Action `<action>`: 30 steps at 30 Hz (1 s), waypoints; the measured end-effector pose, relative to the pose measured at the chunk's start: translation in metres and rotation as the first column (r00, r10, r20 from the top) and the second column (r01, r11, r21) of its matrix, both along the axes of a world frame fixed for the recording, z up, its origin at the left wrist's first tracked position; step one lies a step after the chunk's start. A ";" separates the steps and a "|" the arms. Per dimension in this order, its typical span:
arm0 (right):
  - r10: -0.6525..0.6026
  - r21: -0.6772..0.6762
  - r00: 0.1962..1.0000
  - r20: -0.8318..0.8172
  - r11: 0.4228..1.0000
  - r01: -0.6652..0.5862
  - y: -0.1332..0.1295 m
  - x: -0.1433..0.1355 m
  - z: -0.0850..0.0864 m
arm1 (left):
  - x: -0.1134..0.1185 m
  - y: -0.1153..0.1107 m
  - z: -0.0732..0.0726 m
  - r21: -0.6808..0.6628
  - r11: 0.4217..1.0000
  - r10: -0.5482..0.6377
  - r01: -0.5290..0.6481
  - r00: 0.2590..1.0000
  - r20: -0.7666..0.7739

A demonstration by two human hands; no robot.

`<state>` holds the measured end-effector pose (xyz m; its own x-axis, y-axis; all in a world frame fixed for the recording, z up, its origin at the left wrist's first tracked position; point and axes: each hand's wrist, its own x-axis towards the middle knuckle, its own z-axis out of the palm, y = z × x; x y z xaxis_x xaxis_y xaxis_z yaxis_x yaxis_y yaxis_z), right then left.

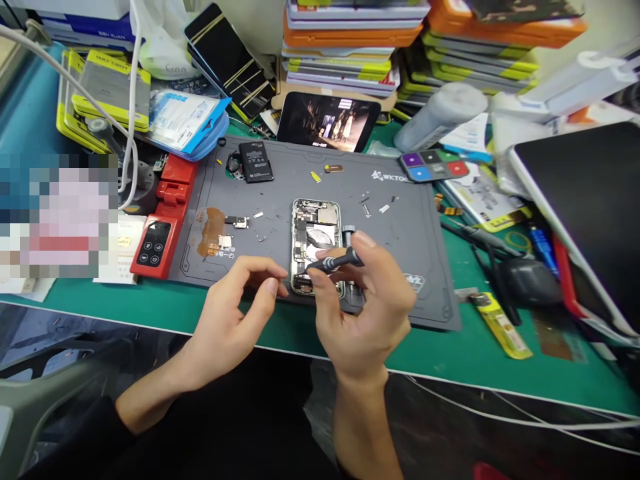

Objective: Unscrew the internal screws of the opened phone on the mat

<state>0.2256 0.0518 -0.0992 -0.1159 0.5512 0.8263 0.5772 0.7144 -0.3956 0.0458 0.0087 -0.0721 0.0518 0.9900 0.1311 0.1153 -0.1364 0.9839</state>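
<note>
An opened phone (320, 233) lies on the grey work mat (270, 247), its inner parts exposed. My right hand (363, 300) grips a dark screwdriver (333, 263) between thumb and fingers, tilted over the lower part of the phone. The screwdriver's tip is hard to make out against the parts. Beside the phone's lower left edge is my left hand (245, 300), its fingers loosely curled and the thumb apart from them, with nothing visible in it. Whether its fingertips touch the frame I cannot tell. A black battery (257, 162) and a small phone part (238, 222) lie on the mat.
A red device with buttons (155, 247) stands left of the mat. Behind it, a lit phone screen (329, 122) leans before stacked boxes (345, 40). A grey bottle (440, 113) and a large dark-screened device (585, 200) are at right. White cables (131, 100) hang at left.
</note>
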 end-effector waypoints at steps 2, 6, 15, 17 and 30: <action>0.009 0.030 1.000 -0.018 1.000 -0.009 0.001 0.001 0.002 | 0.000 0.000 0.000 0.003 1.000 -0.001 0.001 1.000 -0.004; -0.062 0.147 0.998 -0.013 0.987 0.063 0.002 0.002 0.010 | 0.000 0.000 0.000 0.019 1.000 -0.004 0.004 1.000 -0.020; 0.024 0.047 0.993 -0.118 0.999 -0.018 0.000 0.002 0.013 | 0.000 -0.001 0.008 0.319 0.945 0.054 0.073 0.927 -0.372; 0.031 0.054 0.991 -0.129 0.998 -0.025 -0.001 0.003 0.012 | -0.004 -0.001 0.009 0.461 0.881 0.179 0.104 0.830 -0.529; 0.020 0.055 0.995 -0.095 0.998 -0.015 0.000 0.002 0.015 | -0.061 0.030 0.024 0.534 0.839 0.519 -0.105 0.452 -0.725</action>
